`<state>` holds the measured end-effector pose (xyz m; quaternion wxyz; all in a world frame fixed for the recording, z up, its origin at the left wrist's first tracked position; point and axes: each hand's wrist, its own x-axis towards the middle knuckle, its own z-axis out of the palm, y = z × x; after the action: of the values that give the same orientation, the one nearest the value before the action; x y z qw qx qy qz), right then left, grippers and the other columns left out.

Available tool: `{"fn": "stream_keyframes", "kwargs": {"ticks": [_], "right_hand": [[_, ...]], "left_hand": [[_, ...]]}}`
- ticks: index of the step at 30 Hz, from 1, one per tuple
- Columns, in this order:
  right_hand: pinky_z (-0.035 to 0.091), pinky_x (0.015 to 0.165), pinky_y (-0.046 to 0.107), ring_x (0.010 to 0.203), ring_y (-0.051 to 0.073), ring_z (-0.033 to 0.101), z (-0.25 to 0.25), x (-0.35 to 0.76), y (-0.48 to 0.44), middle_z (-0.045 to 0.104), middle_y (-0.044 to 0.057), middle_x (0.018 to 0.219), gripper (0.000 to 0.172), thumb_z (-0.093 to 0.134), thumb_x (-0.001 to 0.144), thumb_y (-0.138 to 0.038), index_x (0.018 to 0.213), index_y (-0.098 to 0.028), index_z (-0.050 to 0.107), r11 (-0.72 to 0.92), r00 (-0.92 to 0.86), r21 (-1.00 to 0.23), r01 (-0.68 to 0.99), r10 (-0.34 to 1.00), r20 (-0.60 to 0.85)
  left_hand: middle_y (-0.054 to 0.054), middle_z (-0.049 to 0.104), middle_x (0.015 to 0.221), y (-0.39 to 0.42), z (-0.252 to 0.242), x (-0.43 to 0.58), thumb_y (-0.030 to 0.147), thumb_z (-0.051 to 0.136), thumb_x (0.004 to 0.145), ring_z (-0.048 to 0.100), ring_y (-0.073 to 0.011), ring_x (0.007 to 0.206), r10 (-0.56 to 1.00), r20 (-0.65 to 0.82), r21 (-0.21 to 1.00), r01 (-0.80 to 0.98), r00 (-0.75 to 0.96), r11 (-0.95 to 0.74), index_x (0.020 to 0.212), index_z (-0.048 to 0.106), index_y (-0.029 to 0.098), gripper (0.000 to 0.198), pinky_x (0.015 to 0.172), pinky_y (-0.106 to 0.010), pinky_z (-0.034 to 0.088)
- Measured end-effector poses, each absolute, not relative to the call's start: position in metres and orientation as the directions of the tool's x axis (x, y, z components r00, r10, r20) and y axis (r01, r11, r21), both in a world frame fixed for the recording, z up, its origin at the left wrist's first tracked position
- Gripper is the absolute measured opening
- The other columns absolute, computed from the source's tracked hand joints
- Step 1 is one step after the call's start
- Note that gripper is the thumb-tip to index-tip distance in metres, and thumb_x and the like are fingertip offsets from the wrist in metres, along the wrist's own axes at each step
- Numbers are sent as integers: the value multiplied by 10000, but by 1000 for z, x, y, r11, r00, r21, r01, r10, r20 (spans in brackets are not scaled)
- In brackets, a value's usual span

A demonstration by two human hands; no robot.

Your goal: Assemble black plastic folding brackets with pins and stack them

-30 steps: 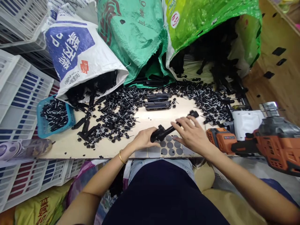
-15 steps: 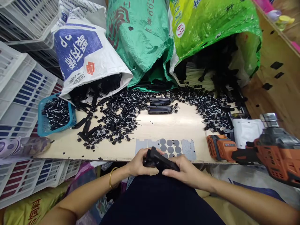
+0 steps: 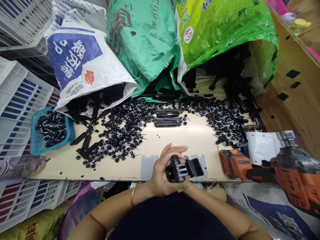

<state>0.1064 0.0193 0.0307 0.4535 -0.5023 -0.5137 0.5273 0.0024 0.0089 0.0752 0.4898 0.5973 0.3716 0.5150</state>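
A black plastic folding part [image 3: 184, 168] is held just above the near edge of the wooden board [image 3: 175, 136]. My left hand [image 3: 162, 170] wraps it from the left, with fingers and thumb partly lifted. My right hand [image 3: 188, 187] sits under the part and is mostly hidden behind the left hand and the part. Beneath them lies a grey sheet of round pads [image 3: 147, 164]. Two similar black parts [image 3: 167, 117] lie side by side at the far middle of the board.
Several small black pins [image 3: 125, 130] are strewn across the board, and more fill a blue basket [image 3: 37, 146]. White [image 3: 80, 60], green [image 3: 142, 43] and lime [image 3: 220, 30] sacks lie open at the back. An orange drill [image 3: 295, 173] and battery [image 3: 235, 163] rest at the right.
The part was lifted off the board and pulled down toward my lap, then raised again to the board's near edge and turned. My left hand's fingers have lifted off it.
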Motion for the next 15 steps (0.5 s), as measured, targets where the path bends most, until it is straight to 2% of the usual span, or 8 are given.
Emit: {"fn": "stream_keyframes", "kwargs": {"ticks": [2,3,5,6,8,11,15], "right_hand": [[447,804,455,899,272,544,8,127,44,548,97,940,328,378,844,-496,990,-242,525,-50,-67,-990,131,996,-59],[406,883,479,996,290,511,-1,142,61,539,113,1020,340,472,797,-471,1023,-223,528,-35,-35,-980,195,998,-43],[338,963,509,1137,331,431,-18,173,100,509,159,1141,468,551,740,-467,1106,-176,532,23,15,-825,565,999,38],[304,988,521,1197,347,384,-25,186,119,467,177,1233,544,574,729,-473,1175,-167,517,22,18,-726,688,999,48],[253,1016,533,1260,366,323,-38,202,153,385,183,1363,638,615,714,-489,1258,-178,489,72,-52,-551,831,997,52],[225,1030,507,1274,348,327,-52,211,180,393,154,1397,549,611,756,-489,1223,-211,538,197,-198,-412,890,979,41],[243,1021,450,1239,288,393,-63,231,180,483,131,1342,415,527,850,-431,1194,-202,557,297,-293,-365,882,954,69]], "left_hand": [[-100,644,1130,17,52,-1,443,654,775,594,-259,1088,932,249,958,73,262,-277,1194,458,234,507,972,-438,434],[-102,650,1119,22,39,-5,409,648,789,612,-252,1056,929,235,935,196,285,-297,1203,455,232,490,929,-413,466],[-111,661,1083,36,16,-10,368,627,813,625,-262,1019,931,203,807,486,303,-334,1180,501,218,415,884,-404,485],[-117,662,1073,45,5,-11,347,619,821,622,-271,1017,931,188,717,605,311,-347,1175,521,210,392,888,-414,479],[-123,655,1079,61,-11,-6,286,623,821,610,-280,1027,921,167,535,753,351,-384,1203,528,197,404,918,-436,453],[-143,614,1154,81,-27,12,263,665,795,574,-288,1088,895,115,338,830,431,-443,1294,472,185,540,964,-457,417],[-189,499,1327,95,-40,28,418,670,782,452,-314,1259,893,60,243,862,446,-446,1347,426,169,664,1057,-485,343]]}}
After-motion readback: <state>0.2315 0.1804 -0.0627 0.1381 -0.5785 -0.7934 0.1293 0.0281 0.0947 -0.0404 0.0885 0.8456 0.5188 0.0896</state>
